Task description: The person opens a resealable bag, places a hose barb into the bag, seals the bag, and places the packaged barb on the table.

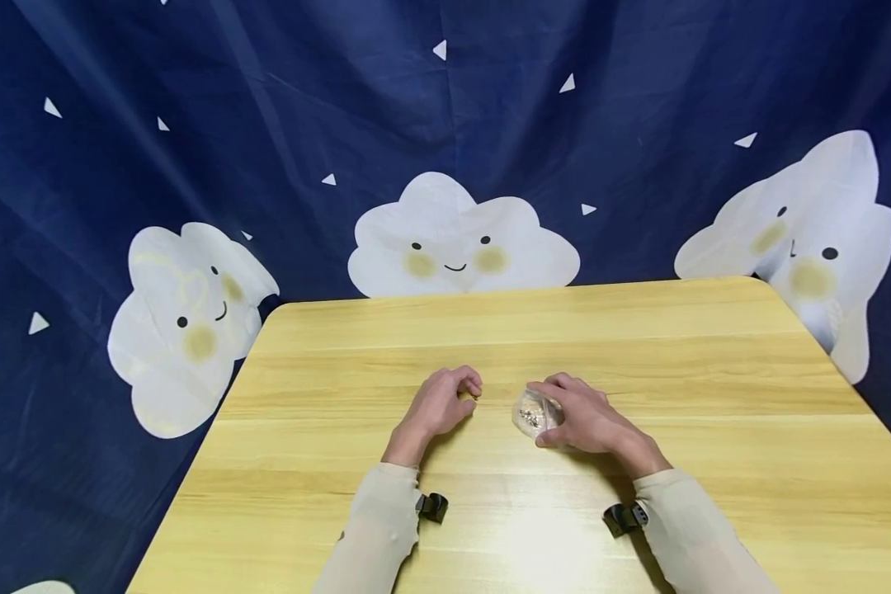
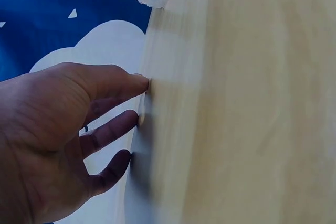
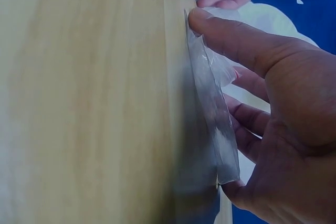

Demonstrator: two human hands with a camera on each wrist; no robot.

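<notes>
A small clear plastic bag (image 1: pixel 527 414) with several tiny shiny pieces inside lies on the table, right of the middle. My right hand (image 1: pixel 588 419) grips the bag by its right side, fingers and thumb spread at opposite edges. Seen from the right wrist, the bag (image 3: pixel 215 114) stands nearly edge-on inside the curve of the fingers. My left hand (image 1: pixel 436 403) rests a short way to the left, fingers loosely bent, with fingertips at the tabletop. In the left wrist view no held thing shows in the left hand (image 2: pixel 68 135); its index finger is partly hidden.
Both hands are over a light wood-grain table (image 1: pixel 327 355) with rounded far corners. Behind it hangs a dark blue curtain (image 1: pixel 304 99) printed with white clouds and small triangles. Black bands with small devices (image 1: pixel 434 507) sit at both wrists.
</notes>
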